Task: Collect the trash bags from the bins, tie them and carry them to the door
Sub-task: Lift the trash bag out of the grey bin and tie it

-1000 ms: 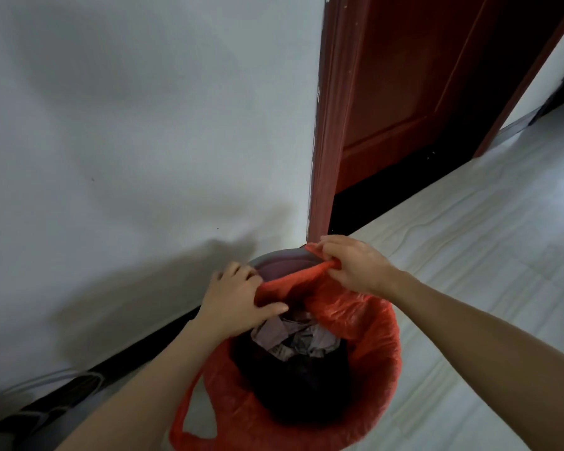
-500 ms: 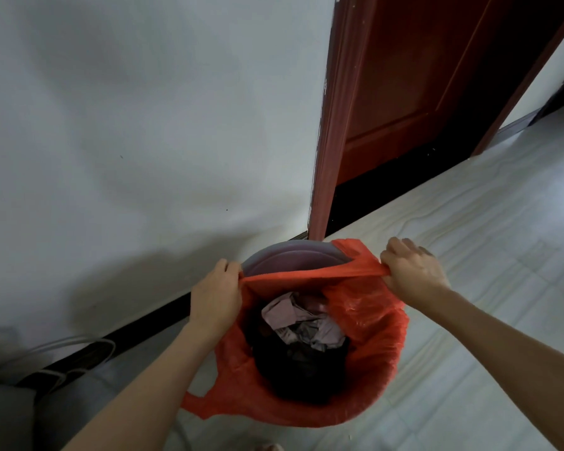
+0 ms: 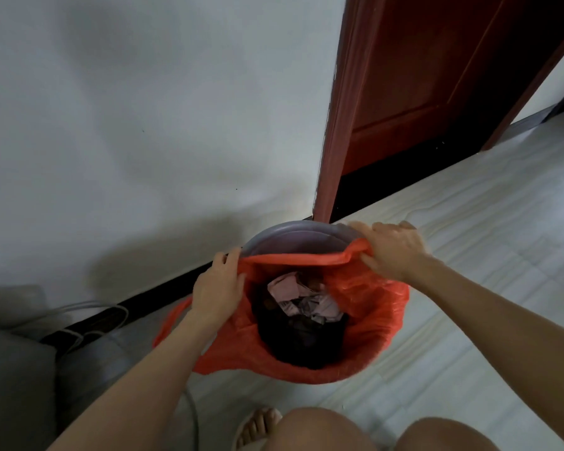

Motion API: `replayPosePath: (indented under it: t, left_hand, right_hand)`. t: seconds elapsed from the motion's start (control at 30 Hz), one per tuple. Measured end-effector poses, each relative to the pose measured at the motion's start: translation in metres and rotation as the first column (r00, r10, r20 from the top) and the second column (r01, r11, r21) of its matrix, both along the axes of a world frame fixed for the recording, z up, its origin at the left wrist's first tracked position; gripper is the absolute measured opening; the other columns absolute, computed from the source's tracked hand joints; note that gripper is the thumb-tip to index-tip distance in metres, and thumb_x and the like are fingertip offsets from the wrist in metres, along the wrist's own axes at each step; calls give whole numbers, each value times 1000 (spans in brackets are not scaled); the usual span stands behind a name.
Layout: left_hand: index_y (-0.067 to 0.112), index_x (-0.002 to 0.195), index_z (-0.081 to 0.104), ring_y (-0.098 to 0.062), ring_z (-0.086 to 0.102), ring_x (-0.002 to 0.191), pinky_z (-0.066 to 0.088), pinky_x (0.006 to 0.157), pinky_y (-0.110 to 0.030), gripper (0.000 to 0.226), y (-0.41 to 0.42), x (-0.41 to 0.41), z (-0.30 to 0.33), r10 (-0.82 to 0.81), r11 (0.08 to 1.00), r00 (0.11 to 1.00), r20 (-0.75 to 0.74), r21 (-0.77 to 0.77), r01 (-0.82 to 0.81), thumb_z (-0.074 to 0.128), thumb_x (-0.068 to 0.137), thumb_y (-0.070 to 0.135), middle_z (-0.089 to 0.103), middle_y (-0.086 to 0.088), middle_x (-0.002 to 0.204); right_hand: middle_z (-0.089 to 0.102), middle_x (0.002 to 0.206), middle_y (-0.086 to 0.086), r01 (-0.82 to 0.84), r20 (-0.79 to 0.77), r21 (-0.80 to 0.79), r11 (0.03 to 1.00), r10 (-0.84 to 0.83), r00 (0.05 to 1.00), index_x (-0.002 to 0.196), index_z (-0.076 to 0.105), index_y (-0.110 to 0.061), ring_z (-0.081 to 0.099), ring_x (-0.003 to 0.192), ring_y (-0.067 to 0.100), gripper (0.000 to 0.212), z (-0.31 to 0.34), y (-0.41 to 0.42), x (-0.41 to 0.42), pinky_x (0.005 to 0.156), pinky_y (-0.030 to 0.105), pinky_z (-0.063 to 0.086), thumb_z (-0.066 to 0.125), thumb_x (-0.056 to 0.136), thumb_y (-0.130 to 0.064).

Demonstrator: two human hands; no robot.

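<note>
Pale tiled floor (image 3: 469, 271) running up to a white wall (image 3: 144, 125) with dark skirting, a red-brown door (image 3: 437, 76) set in its frame just behind the grey bin (image 3: 293, 237). Red trash bag (image 3: 372, 320) sitting in that bin, crumpled paper inside, its far edge stretched taut between left hand (image 3: 217, 289) and right hand (image 3: 396, 249), fingers of both curled around the plastic. Grey cushion (image 3: 13, 369) and white cables (image 3: 88, 317) at left by the wall.
</note>
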State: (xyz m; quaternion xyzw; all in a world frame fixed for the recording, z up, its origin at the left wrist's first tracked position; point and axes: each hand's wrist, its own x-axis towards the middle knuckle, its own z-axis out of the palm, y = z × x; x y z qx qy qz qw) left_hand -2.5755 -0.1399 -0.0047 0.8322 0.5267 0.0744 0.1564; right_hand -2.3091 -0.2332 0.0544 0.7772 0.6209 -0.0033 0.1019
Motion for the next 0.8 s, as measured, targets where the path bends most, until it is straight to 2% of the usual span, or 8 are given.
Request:
replayPosePath:
  t: [0.07, 0.17, 0.27, 0.37, 0.6, 0.7, 0.8]
  left_hand:
    - [16, 135, 37, -39, 58, 102, 48, 78, -45, 46, -3, -1, 1, 35, 999, 999, 5, -8, -35, 48, 92, 28, 48, -14, 129]
    - [20, 139, 30, -39, 57, 108, 47, 83, -44, 53, -10, -4, 4, 63, 997, 997, -51, -44, -66, 45, 92, 39, 53, -14, 127]
    - [25, 146, 13, -40, 59, 105, 47, 83, -43, 62, -17, -6, 6, 73, 988, 991, -110, -126, -87, 43, 93, 37, 61, -20, 117]
    - [27, 147, 4, -41, 58, 105, 45, 84, -44, 62, -17, -4, 7, 105, 981, 986, -128, -150, -124, 38, 95, 27, 61, -23, 116]
    - [24, 147, 6, -43, 55, 110, 43, 90, -47, 57, 19, 4, 3, 222, 961, 971, -91, -145, -234, 32, 97, 20, 57, -28, 121]
    - [15, 146, 11, -45, 53, 111, 42, 92, -48, 54, 34, 7, 2, 262, 947, 964, -50, -179, -267, 33, 98, 27, 56, -30, 122]
    - [3, 145, 12, -44, 44, 125, 37, 101, -45, 66, 42, 5, 8, 319, 904, 947, 22, -308, -297, 42, 95, 36, 45, -30, 136]
  right_hand:
    - [52, 128, 9, 174, -90, -57, 983, -178, 980, 137, 34, -31, 56, 113, 33, 52, -3, -19, 13, 93, 42, 42, 37, 89, -51]
    - [50, 132, 12, 299, -369, -171, 939, -342, 864, 138, 34, -26, 52, 119, 35, 59, -25, -52, 14, 96, 43, 41, 41, 87, -56]
    - [58, 123, 23, 346, -568, -188, 919, -389, 726, 137, 27, -12, 56, 111, 40, 55, -49, -67, -4, 89, 41, 44, 46, 92, -36]
    - [57, 118, 31, 399, -621, -147, 905, -399, 675, 137, 23, -4, 56, 105, 45, 49, -52, -56, -17, 82, 40, 43, 41, 94, -20]
    - [56, 117, 30, 432, -658, -102, 896, -386, 646, 133, 26, -4, 56, 104, 45, 42, -51, -6, -17, 82, 43, 44, 37, 95, -19]
    - [53, 125, 30, 423, -660, -100, 900, -378, 649, 141, 19, -6, 52, 113, 45, 52, -50, 9, -12, 91, 44, 42, 38, 95, -23]
    - [43, 141, 22, 387, -674, -136, 912, -371, 639, 148, 5, -12, 45, 125, 40, 68, -46, 9, -6, 101, 41, 37, 38, 95, -41]
